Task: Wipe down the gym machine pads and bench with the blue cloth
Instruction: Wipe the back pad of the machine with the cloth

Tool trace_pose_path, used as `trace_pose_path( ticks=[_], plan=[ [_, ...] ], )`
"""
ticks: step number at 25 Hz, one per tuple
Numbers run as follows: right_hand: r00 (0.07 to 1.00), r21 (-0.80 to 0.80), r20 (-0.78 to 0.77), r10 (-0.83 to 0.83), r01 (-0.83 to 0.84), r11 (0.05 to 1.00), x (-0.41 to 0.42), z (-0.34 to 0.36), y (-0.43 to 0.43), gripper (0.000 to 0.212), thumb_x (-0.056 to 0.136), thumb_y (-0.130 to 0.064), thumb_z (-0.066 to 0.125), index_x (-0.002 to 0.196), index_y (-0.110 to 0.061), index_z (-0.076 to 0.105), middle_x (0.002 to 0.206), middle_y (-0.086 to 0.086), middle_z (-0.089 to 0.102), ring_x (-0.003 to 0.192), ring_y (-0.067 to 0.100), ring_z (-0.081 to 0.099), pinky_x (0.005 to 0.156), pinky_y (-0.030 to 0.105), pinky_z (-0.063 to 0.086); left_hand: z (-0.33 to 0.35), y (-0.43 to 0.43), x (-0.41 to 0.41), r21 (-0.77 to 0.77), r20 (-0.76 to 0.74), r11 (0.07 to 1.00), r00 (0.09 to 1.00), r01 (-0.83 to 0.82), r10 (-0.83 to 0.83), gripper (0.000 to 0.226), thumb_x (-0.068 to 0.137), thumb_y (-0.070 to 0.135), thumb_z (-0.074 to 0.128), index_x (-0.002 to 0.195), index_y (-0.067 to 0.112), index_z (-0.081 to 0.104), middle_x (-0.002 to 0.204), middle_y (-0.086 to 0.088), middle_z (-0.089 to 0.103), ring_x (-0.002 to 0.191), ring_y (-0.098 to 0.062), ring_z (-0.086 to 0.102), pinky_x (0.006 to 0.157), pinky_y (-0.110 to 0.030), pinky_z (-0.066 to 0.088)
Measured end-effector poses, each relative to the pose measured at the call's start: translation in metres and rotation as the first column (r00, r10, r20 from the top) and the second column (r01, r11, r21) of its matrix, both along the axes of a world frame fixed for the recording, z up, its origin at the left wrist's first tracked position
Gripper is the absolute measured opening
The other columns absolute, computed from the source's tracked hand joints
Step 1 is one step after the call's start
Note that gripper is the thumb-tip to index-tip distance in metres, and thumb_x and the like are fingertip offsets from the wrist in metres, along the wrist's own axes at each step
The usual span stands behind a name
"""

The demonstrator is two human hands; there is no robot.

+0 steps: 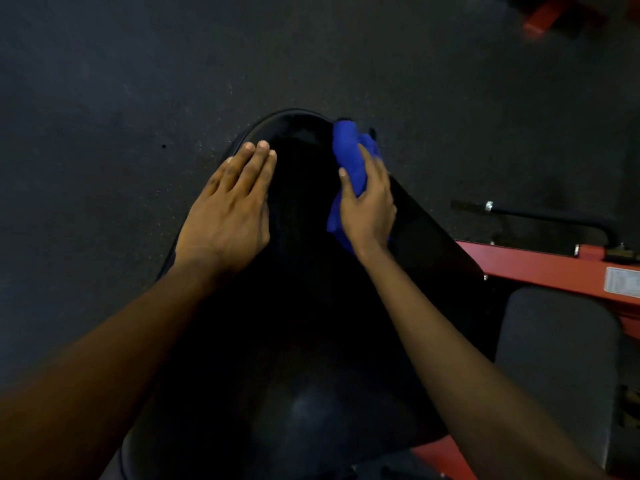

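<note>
on black pad [304,237]: left hand [228,209] flat; right hand [369,206] gripping blue cloth [349,157].

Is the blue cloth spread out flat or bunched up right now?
Bunched up. The blue cloth is wadded into a thick roll under the right hand, whose thumb and fingers curl round it on the black pad.

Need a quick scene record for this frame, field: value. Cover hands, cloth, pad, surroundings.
surface: glossy black padded bench pad, rounded far end
left: left hand rests flat on the pad's left side, fingers straight
right: right hand grips bunched blue cloth against the pad's right edge
frame: red metal frame, right of the pad
other pad: grey cushioned pad, lower right
floor: dark speckled rubber floor
</note>
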State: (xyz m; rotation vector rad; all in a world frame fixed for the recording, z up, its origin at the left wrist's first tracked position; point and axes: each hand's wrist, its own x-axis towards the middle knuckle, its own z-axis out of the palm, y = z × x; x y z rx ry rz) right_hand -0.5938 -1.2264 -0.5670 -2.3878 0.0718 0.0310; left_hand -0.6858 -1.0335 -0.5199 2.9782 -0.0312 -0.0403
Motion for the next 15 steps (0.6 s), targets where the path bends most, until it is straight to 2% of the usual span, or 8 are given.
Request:
trace_pose_path(
  ticks=[2,3,5,7,9,12,13,15],
  plan=[
    [0.984,0.021,0.042,0.172,-0.173,0.985,-0.02,-0.011,-0.022,0.053,0.1,-0.029,0.057,0.151,-0.031,0.042,0.16,-0.003,0.035,0.144,0.016,0.036,0.103,0.023,0.031,-0.003,0.001,0.0,0.004,0.031,1.0,0.999,-0.01,0.01,0.061,0.102,0.033,0.016,0.159,0.01,0.013,0.167,-0.006,0.008,0.155,-0.016,0.001,0.126,-0.035,0.005],
    [0.985,0.015,0.04,0.169,-0.17,0.985,-0.024,-0.024,-0.044,0.054,0.1,-0.026,0.057,0.151,-0.029,0.041,0.16,-0.001,0.035,0.146,0.016,0.035,0.108,0.022,0.029,-0.004,0.001,0.0,0.008,0.048,1.0,0.999,-0.011,0.01,0.061,0.102,0.032,0.018,0.159,0.01,0.015,0.167,-0.007,0.01,0.155,-0.018,0.004,0.126,-0.036,0.007],
    [0.996,0.008,-0.063,-0.067,0.068,0.998,-0.018,-0.055,-0.087,0.053,0.1,-0.026,0.057,0.151,-0.024,0.043,0.157,0.003,0.039,0.144,0.02,0.039,0.116,0.03,0.031,-0.008,0.001,-0.001,0.023,0.08,1.0,0.997,-0.005,0.003,0.059,0.103,0.03,0.021,0.158,0.009,0.019,0.167,-0.008,0.015,0.155,-0.02,0.008,0.126,-0.038,0.012],
    [0.892,-0.015,-0.231,-0.388,0.396,0.918,-0.006,-0.072,-0.11,0.053,0.099,-0.033,0.057,0.15,-0.024,0.044,0.152,0.004,0.045,0.139,0.025,0.045,0.115,0.038,0.035,-0.009,0.001,-0.001,0.03,0.106,1.0,0.994,0.002,-0.005,0.058,0.104,0.029,0.023,0.158,0.008,0.02,0.166,-0.009,0.017,0.154,-0.021,0.011,0.125,-0.04,0.015],
    [0.834,-0.039,-0.275,-0.478,0.487,0.872,0.004,-0.07,-0.1,0.053,0.096,-0.043,0.057,0.146,-0.031,0.047,0.147,0.001,0.051,0.133,0.025,0.051,0.11,0.044,0.039,-0.009,0.001,-0.001,0.037,0.121,0.999,0.993,0.008,-0.013,0.057,0.105,0.028,0.025,0.158,0.008,0.02,0.166,-0.01,0.018,0.154,-0.022,0.012,0.125,-0.041,0.018],
    [0.96,0.063,-0.104,-0.26,0.267,0.962,-0.01,-0.033,-0.038,0.053,0.093,-0.047,0.059,0.144,-0.037,0.049,0.149,-0.003,0.049,0.133,0.02,0.051,0.108,0.04,0.041,-0.008,0.001,-0.001,0.052,0.132,0.999,0.991,0.005,-0.011,0.056,0.105,0.026,0.029,0.157,0.007,0.022,0.165,-0.011,0.02,0.154,-0.023,0.014,0.125,-0.042,0.019],
    [0.992,0.071,-0.02,-0.125,0.126,0.989,-0.021,-0.023,-0.019,0.053,0.095,-0.043,0.06,0.146,-0.035,0.047,0.153,-0.004,0.045,0.138,0.018,0.046,0.108,0.034,0.038,-0.008,0.001,0.0,0.052,0.142,0.999,0.99,0.001,-0.008,0.056,0.104,0.025,0.03,0.157,0.007,0.023,0.165,-0.011,0.021,0.154,-0.023,0.015,0.124,-0.041,0.019],
    [0.984,0.036,0.1,0.145,-0.15,0.988,-0.045,-0.017,-0.002,0.055,0.098,-0.035,0.059,0.15,-0.034,0.042,0.159,-0.005,0.036,0.146,0.015,0.034,0.106,0.017,0.03,-0.007,-0.002,0.0,0.039,0.152,0.999,0.988,-0.009,0.003,0.056,0.104,0.024,0.031,0.156,0.007,0.026,0.164,-0.011,0.024,0.153,-0.023,0.018,0.124,-0.041,0.02]
  ],
)
